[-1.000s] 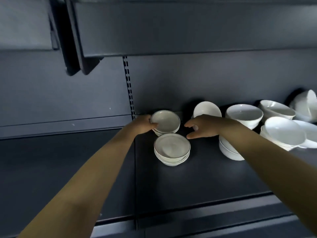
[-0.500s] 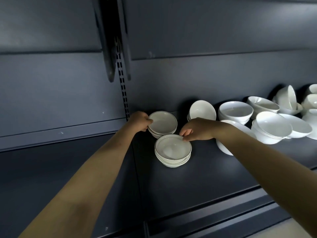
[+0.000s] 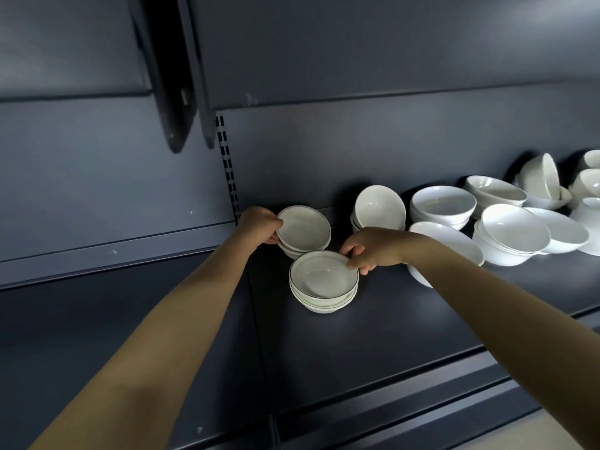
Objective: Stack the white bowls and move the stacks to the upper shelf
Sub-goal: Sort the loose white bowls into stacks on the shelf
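Two short stacks of white bowls with thin dark rims stand on the dark shelf (image 3: 406, 326). My left hand (image 3: 259, 224) grips the left rim of the rear stack (image 3: 303, 230), whose top bowl is tilted. My right hand (image 3: 373, 250) pinches the right rim of the top bowl of the front stack (image 3: 323, 280). The underside of the upper shelf (image 3: 357, 47) runs across the top of the view.
Several plain white bowls (image 3: 513, 233) crowd the shelf to the right, some nested, some tipped on their sides. One tilted bowl (image 3: 380, 207) leans just behind my right hand. A slotted upright (image 3: 229, 172) and dark shelf brackets (image 3: 177, 92) hang at upper left.
My right hand has come down from behind the front stack onto its right rim. My left hand has stayed on the rear stack. The camera has shifted right and tilted up.
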Demonstrator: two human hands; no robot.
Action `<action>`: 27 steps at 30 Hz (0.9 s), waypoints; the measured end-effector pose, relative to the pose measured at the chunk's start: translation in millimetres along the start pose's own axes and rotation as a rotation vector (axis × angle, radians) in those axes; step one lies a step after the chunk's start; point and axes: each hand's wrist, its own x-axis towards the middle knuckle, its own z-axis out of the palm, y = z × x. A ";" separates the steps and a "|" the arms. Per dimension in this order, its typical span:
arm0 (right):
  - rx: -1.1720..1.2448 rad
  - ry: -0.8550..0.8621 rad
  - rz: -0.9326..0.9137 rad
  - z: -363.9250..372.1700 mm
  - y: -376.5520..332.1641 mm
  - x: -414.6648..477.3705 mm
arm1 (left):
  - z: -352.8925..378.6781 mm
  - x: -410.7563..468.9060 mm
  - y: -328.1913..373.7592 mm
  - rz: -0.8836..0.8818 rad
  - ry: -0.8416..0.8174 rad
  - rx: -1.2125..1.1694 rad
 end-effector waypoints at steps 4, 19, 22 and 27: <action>0.083 -0.013 0.015 0.8 3.8 0.6 | -2.5 -3.7 4.9 -0.003 0.008 -0.022; 0.472 -0.158 0.017 -4.8 26.5 -6.1 | -28.3 -51.9 21.4 -0.046 0.027 -0.127; 0.527 -0.176 0.014 -6.9 27.4 -8.3 | -27.9 -69.5 22.2 -0.070 -0.019 -0.166; 0.565 -0.183 0.015 -9.6 28.6 -14.0 | -19.3 -93.0 24.6 -0.102 -0.095 -0.141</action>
